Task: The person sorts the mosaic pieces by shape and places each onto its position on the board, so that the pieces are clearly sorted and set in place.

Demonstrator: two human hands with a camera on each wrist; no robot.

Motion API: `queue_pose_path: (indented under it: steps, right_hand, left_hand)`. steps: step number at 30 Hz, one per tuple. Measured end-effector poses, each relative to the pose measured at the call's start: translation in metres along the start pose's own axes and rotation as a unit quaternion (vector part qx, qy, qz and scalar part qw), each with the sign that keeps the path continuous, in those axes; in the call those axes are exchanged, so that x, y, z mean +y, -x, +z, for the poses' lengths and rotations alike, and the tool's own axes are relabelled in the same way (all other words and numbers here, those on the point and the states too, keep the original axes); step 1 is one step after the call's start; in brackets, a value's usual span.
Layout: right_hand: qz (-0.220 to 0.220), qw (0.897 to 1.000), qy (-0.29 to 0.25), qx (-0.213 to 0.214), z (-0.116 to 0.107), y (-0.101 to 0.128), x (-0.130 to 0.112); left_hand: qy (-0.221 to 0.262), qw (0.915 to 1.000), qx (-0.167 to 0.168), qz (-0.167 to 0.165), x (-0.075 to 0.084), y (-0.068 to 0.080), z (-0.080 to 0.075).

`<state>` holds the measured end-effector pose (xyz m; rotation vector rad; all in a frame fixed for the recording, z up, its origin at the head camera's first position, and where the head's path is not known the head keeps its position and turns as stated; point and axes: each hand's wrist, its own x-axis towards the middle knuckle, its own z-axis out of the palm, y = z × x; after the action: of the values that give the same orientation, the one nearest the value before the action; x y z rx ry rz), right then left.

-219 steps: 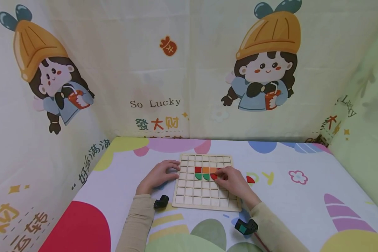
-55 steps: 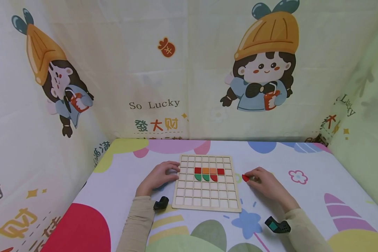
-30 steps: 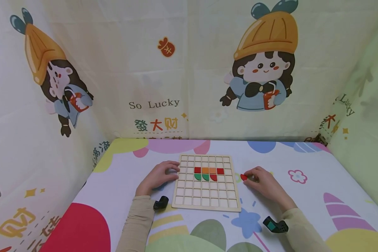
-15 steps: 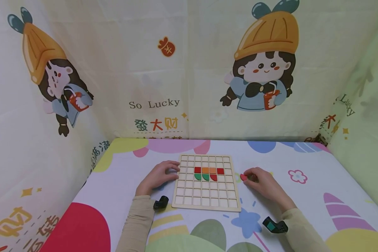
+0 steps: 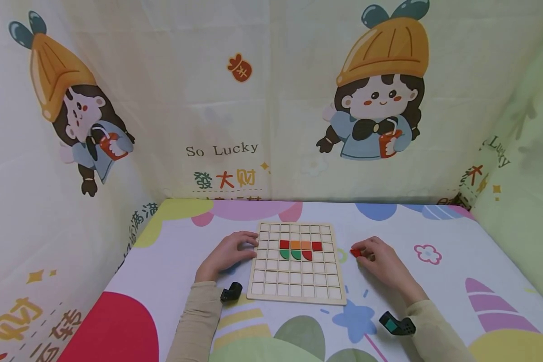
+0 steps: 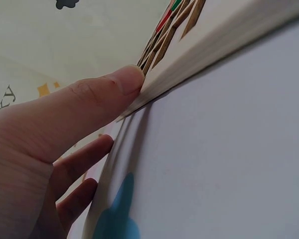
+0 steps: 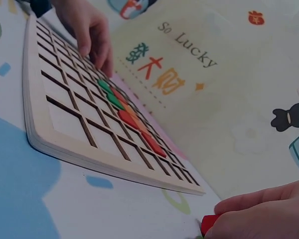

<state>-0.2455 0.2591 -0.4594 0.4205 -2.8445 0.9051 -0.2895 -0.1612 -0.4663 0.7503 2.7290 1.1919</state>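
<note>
A wooden grid board [image 5: 298, 301] lies on the table. One row of it holds a red square [image 5: 284, 245], two orange squares [image 5: 295, 245] and another red square [image 5: 317, 246]. Just below sit two green quarter-circle tiles [image 5: 284, 255] and a red one [image 5: 306, 256]. My left hand [image 5: 226, 256] rests at the board's left edge with relaxed fingers; in the left wrist view its thumb [image 6: 127, 82] touches the rim. Right of the board, my right hand [image 5: 382, 261] pinches a red quarter-circle tile [image 5: 355, 253] between thumb and fingers, which partly hide it.
A printed white tablecloth [image 5: 402, 236] covers the table, and a patterned curtain [image 5: 289, 115] stands behind and at both sides. Small black wrist cameras [image 5: 231, 291] sit at both wrists.
Earlier my right hand was over the board at the red quarter-circle tile there. It then moved right and took the loose red tile off the table. My left hand has stayed put.
</note>
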Motion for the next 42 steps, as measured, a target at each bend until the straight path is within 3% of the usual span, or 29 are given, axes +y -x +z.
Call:
queue_pose_path:
  steps: [6,14,23,31,42]
  right_hand:
    - [-0.022,1.0,0.002,-0.012,0.0017,0.0003,-0.0006]
    - [-0.012,1.0,0.0,-0.014,0.0016,-0.0003,-0.002]
    - [-0.036,0.999,-0.008,-0.001,0.0037,0.0008,0.0]
    - [-0.005,1.0,0.01,-0.011,0.0028,0.0003,-0.0016]
    - [-0.018,1.0,0.012,-0.014,0.0034,0.0004,-0.0039]
  left_hand:
    - [0.001,1.0,0.0,-0.003,0.0011,-0.0002,-0.0005]
    - [-0.006,1.0,0.0,-0.002,0.0015,0.0004,-0.0004]
    - [-0.004,1.0,0.001,-0.003,0.0006,-0.0001,-0.0001]
    - [-0.004,1.0,0.0,-0.005,0.0003,-0.0003,-0.0002]
    - [-0.006,1.0,-0.002,-0.005,0.0012,0.0,-0.0006]
